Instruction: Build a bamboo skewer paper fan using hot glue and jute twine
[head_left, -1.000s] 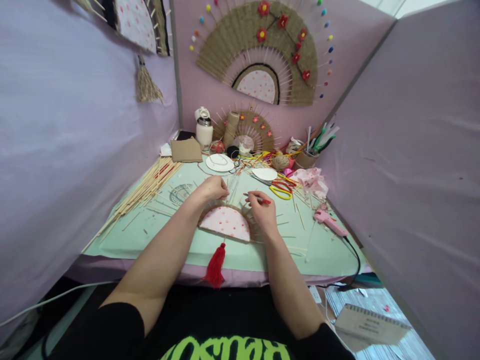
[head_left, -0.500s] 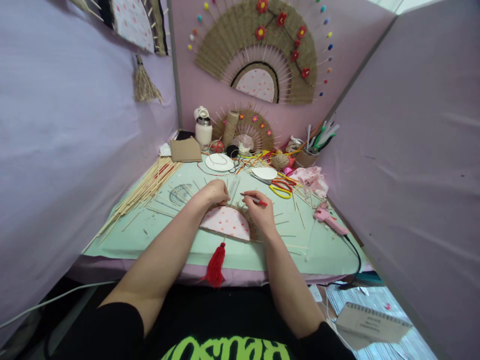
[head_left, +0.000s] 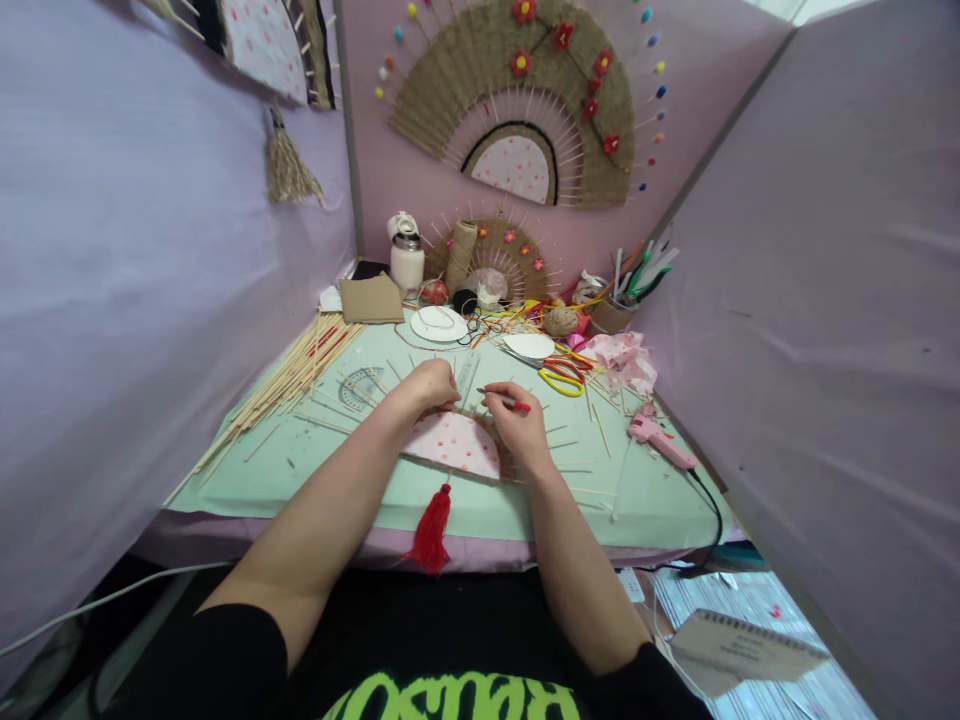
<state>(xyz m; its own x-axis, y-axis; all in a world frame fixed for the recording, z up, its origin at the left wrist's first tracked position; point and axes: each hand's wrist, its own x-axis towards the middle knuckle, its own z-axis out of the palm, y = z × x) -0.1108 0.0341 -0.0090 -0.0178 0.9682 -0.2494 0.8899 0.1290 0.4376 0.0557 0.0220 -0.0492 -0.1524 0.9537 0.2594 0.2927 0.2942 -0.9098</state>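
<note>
A half-round base covered in pink-dotted cloth point(head_left: 456, 443) lies on the table, thin sticks fanning out from its curved edge. A red tassel point(head_left: 432, 530) hangs from its straight side. My left hand point(head_left: 435, 383) is closed in a pinch above the curved edge; what its fingertips hold is too small to make out. Beside them, a clear ruler point(head_left: 469, 372) points away from me. My right hand point(head_left: 516, 422) grips a red pen point(head_left: 516, 403), its tip pointing left towards the ruler and my left fingertips.
Loose sticks point(head_left: 289, 380) and a protractor point(head_left: 361, 388) lie left. Scissors point(head_left: 561, 380), white ovals point(head_left: 439, 324) and yarn are behind my hands. A pink glue gun point(head_left: 660, 440) with a black cord rests right. A bottle point(head_left: 407, 262) stands at the back, below a wall fan point(head_left: 525, 100).
My right hand has shifted slightly left with the red pen, bringing its tip nearer the ruler. My left hand stays where it was.
</note>
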